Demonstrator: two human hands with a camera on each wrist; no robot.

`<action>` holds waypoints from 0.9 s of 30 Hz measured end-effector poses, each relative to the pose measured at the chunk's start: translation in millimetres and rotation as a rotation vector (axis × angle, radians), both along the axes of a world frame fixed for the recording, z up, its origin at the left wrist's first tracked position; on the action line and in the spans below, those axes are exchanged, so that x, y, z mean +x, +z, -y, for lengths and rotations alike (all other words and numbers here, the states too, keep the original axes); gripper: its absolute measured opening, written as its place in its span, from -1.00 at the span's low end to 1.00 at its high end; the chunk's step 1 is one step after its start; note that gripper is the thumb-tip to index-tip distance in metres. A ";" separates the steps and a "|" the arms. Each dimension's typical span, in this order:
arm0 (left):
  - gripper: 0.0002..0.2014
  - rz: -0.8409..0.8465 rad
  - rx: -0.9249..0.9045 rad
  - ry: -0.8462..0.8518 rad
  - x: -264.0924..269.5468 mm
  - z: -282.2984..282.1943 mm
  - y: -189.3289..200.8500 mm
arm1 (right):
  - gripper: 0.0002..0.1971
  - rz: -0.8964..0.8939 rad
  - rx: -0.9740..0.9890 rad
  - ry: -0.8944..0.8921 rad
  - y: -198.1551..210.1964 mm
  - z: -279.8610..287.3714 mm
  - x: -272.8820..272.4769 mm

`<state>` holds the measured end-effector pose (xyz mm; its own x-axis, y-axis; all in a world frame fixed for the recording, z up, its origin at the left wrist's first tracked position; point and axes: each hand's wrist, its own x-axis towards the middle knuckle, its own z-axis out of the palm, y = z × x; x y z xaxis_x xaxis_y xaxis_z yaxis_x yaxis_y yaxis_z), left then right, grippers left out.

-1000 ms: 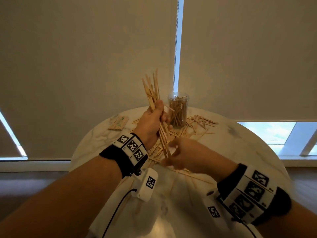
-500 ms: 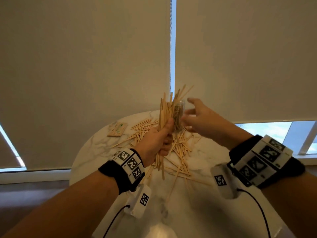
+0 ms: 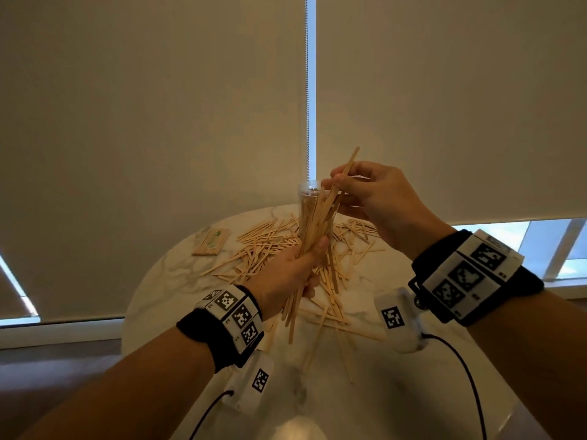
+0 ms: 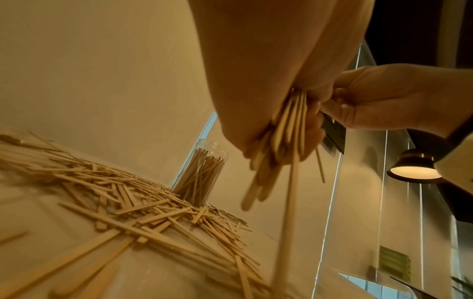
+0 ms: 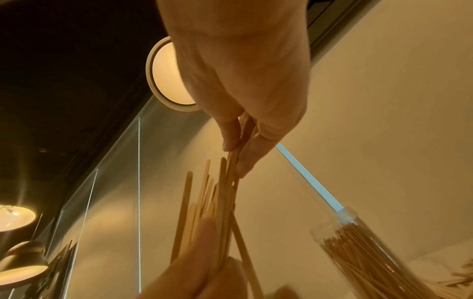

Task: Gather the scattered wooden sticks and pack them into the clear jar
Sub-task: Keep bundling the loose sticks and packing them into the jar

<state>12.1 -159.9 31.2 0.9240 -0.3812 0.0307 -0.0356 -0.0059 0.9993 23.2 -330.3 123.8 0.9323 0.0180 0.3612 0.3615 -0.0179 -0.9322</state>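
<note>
My left hand (image 3: 295,271) grips a thick bundle of wooden sticks (image 3: 317,223) upright above the table; the bundle's lower ends (image 4: 268,168) hang below the fist. My right hand (image 3: 355,192) pinches the top of a few sticks (image 5: 230,172) from that bundle between thumb and fingers, one tip poking up past it. The clear jar (image 3: 306,198) stands behind the bundle, partly hidden, holding many sticks (image 4: 202,172); the jar (image 5: 371,252) shows at lower right in the right wrist view. Many loose sticks (image 3: 266,249) lie scattered on the table (image 3: 397,392).
A wrapped packet of sticks (image 3: 211,241) lies at the table's far left. The round white marble table ends close behind the jar, with roller blinds (image 3: 158,122) beyond. Ceiling lamps (image 4: 414,168) hang at the side.
My right hand rose from the table, reached toward the jar, and now pinches sticks at the bundle's top. My left hand carried the bundle forward, in front of the jar.
</note>
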 end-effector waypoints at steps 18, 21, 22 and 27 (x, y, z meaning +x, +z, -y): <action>-0.69 0.023 -0.084 0.121 10.5 -14.6 -14.0 | -0.85 0.013 0.184 -0.288 15.3 36.6 19.0; -0.64 -0.006 -0.197 0.223 17.7 -17.4 -6.6 | -0.92 -0.067 -0.017 -0.214 1.3 32.3 12.7; -0.60 -0.015 -0.223 0.229 18.7 -15.9 -3.9 | -0.93 -0.094 -0.077 -0.162 -5.5 26.2 8.6; -0.62 0.024 -0.166 0.074 6.2 4.9 5.8 | -0.92 -0.094 -0.162 -0.034 -37.7 -12.1 2.6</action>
